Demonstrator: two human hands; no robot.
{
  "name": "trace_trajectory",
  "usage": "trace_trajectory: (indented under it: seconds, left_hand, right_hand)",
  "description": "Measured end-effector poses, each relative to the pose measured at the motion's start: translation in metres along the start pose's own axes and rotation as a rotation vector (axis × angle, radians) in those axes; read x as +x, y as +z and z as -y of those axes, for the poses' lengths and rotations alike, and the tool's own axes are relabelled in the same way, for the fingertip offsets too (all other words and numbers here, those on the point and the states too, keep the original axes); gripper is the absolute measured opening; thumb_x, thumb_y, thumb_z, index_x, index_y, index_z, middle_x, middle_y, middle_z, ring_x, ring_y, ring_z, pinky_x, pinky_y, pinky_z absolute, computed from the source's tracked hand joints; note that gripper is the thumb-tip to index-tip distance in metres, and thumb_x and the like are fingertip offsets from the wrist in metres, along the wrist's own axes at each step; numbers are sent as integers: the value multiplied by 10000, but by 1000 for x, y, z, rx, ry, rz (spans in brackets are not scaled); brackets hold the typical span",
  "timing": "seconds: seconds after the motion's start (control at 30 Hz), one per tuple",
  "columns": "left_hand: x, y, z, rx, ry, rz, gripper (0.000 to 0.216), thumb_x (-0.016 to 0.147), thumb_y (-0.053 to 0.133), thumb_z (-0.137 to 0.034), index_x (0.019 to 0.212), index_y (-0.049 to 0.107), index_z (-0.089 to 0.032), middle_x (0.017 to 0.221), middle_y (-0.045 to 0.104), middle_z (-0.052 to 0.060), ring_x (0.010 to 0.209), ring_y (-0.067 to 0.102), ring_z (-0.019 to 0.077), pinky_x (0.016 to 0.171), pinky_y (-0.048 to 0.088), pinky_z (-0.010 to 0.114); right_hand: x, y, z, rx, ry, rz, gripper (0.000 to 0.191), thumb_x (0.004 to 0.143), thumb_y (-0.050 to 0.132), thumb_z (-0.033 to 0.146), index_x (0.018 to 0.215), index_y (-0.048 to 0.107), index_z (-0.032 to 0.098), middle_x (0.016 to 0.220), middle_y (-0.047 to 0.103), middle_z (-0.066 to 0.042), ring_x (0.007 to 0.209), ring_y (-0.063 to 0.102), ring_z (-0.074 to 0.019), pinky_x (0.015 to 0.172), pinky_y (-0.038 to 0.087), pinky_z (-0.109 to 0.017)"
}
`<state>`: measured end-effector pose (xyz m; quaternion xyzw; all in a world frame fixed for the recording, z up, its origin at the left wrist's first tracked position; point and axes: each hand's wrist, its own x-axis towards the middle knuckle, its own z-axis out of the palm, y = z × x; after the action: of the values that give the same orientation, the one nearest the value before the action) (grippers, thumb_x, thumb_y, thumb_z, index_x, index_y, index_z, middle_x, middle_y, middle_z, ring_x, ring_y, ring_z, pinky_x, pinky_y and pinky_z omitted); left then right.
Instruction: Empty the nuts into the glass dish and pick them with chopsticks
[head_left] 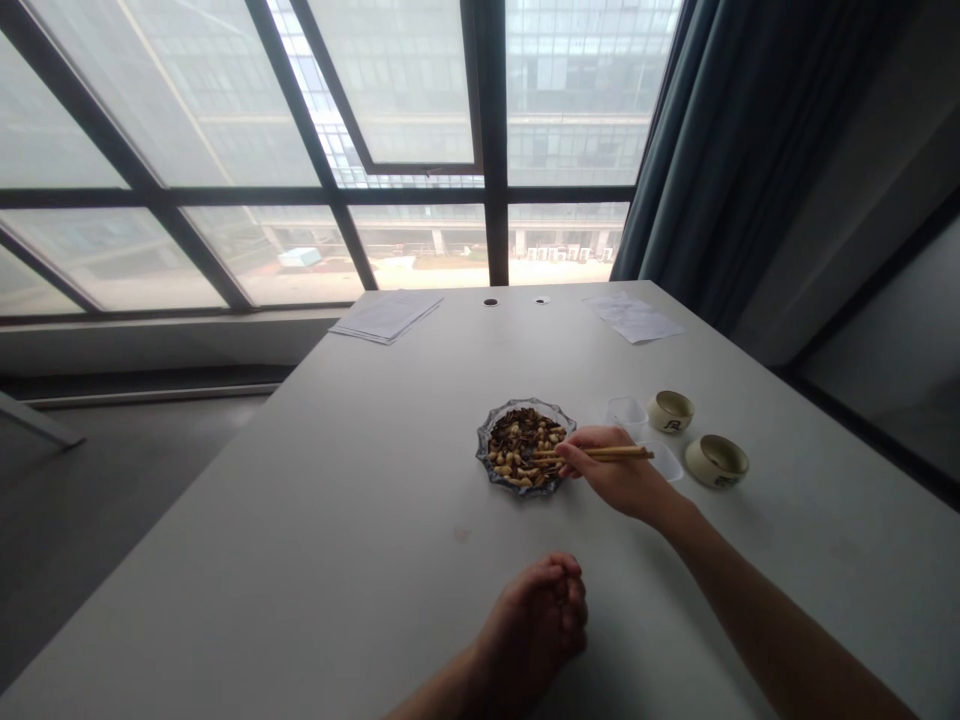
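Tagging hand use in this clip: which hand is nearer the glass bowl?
Right. The right hand is at the right edge of the glass bowl, its chopsticks extending over the rim; the left hand is apart, nearer the camera.

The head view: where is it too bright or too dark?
In the head view, the window glass is bright and washed out; in the same view, the curtain is dark, and the left hand looks dimmer than the right hand.

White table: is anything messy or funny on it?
Yes: a faint pinkish smudge, on the near side of the glass bowl, mars the white table. The left paper stack sits uneven.
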<state>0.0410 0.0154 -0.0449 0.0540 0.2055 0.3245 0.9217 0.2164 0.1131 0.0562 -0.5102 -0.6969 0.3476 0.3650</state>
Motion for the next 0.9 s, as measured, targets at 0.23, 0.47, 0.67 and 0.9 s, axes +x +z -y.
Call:
trace_trajectory:
  seconds: [0.23, 0.47, 0.67, 0.9]
  left_hand:
    - [0, -2, 0, -7, 5, 27, 92, 850, 654, -198, 928, 643, -149, 717, 589, -13, 585, 508, 82, 574, 263, 219]
    - [1, -2, 0, -21, 1, 32, 107, 834, 677, -199, 923, 641, -150, 711, 593, -16, 587, 522, 81, 574, 263, 216]
    - [1, -1, 0, 10, 10, 22, 119, 824, 679, -214, 919, 634, -157, 704, 579, -22, 570, 492, 79, 562, 246, 224]
    - [2, -2, 0, -5, 9, 28, 132, 815, 700, -213, 916, 644, -150, 692, 588, -23, 561, 506, 79, 553, 248, 219]
  right_hand:
    - [3, 1, -2, -4, -17, 23, 332, 958, 587, 381, 740, 730, 175, 739, 731, -52, 705, 692, -191, 667, 521, -277]
    - [2, 0, 3, -90, -62, 38, 426, 999, 534, 399, 672, 688, 174, 689, 691, -28, 667, 641, -163, 645, 454, -268]
    - [1, 3, 1, -142, -149, 24, 475, 1020, 502, 442, 670, 675, 171, 675, 668, -19, 646, 596, -147, 647, 412, -274]
    - [2, 4, -2, -32, -78, 24, 453, 984, 553, 481, 699, 713, 167, 700, 722, -41, 675, 679, -179, 637, 483, -271]
